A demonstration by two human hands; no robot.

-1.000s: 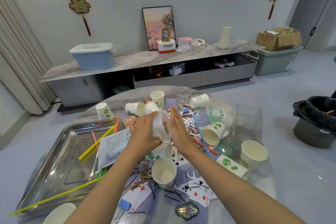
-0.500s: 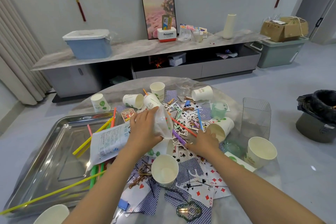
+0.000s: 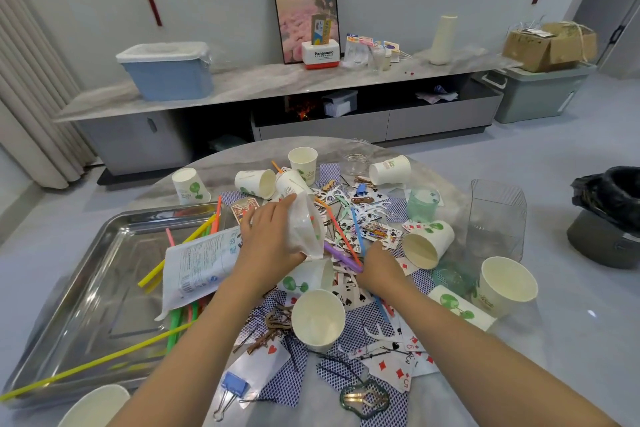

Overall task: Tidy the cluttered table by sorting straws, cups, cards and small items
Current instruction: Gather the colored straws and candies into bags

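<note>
The left hand gripped a clear plastic bag, holding it tilted above the middle of the round table. The right hand was down on the scattered playing cards, fingers curled round a purple straw beside red and blue ones. An upright paper cup stood just toward the near edge from both hands, and another cup lay on its side toward the right edge. A steel tray on the left side carried yellow straws and a printed packet. A blue binder clip lay near the front edge.
</note>
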